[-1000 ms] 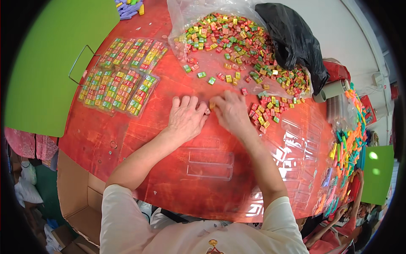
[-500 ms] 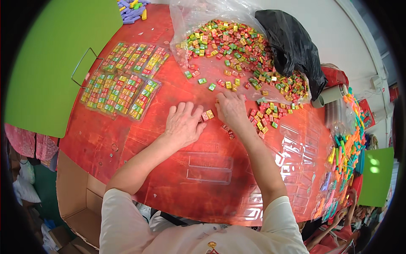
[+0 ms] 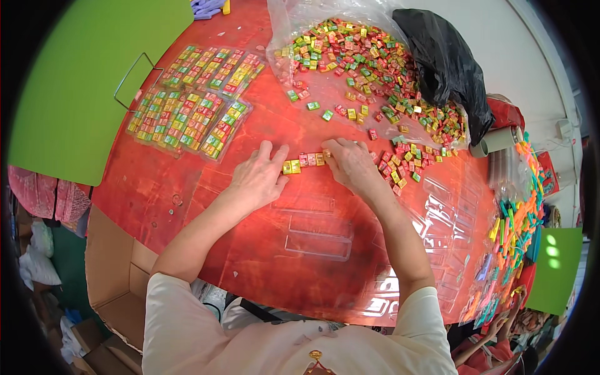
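Note:
Between my hands lies a short row of small red and yellow wrapped packs (image 3: pixel 303 161), set edge to edge on the red table. My left hand (image 3: pixel 255 178) has its thumb and a finger at the row's left end. At the other end my right hand (image 3: pixel 355 164) has its thumb and fingertips closed on the packs, hiding part of them. Just nearer to me is a clear plastic tray (image 3: pixel 319 244) with long compartments, lying flat on the table.
Filled trays (image 3: pixel 219 128) of packs lie to the left. A large pile of loose packs (image 3: pixel 356 53) spills from a clear bag at the back, beside a black bag (image 3: pixel 440 59). More clear trays (image 3: pixel 431 250) and colourful plastic pieces (image 3: pixel 515 225) are at right. A cardboard box (image 3: pixel 119 275) stands lower left.
The row between my hands has grown longer, with yellow packs now at its left end. My right hand has come down beside its right end. The whole view has shifted slightly.

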A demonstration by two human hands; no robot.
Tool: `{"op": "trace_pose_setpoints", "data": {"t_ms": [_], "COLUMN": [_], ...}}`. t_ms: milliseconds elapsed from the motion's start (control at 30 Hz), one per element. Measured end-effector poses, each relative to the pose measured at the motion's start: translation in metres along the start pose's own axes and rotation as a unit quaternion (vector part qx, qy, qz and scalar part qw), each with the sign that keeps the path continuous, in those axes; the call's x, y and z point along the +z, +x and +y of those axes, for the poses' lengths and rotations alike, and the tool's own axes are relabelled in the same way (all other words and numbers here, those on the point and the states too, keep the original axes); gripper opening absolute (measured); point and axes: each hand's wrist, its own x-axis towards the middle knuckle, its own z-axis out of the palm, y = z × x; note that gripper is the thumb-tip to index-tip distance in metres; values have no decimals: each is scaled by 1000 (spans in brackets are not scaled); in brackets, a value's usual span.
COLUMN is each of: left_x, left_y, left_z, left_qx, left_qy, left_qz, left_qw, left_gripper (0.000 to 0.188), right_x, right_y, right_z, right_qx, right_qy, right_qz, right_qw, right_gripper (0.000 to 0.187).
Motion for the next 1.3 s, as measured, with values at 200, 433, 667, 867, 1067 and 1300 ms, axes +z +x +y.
{"op": "trace_pose_setpoints", "data": {"t_ms": [200, 433, 667, 867, 1067, 1300], "left_x": [12, 16, 19, 0, 19, 11], "left_y": [2, 5, 7, -24, -53, -65], "left_z": [2, 3, -5, 10, 21, 2], "left_qx": [22, 42, 81, 106, 156, 143], "left_qy": [13, 32, 18, -5, -13, -144], "left_qz": [37, 46, 100, 79, 71, 150], "left_qw": [999, 998, 992, 991, 985, 968], "left_gripper": [56, 37, 27, 30, 24, 44], "right_x": [-6, 6, 4, -22, -14, -20], "right_y": [-4, -7, -7, -38, -84, -100], "right_z": [-3, -11, -17, -47, -59, -55], "right_qx": [-10, -33, -40, -29, 7, 68], "right_qy": [58, -2, 24, 16, 28, 109], "right_qz": [-32, -27, 9, 40, -16, -6], "right_qw": [998, 999, 999, 999, 999, 992], "right_gripper": [32, 29, 21, 21, 26, 32]}}
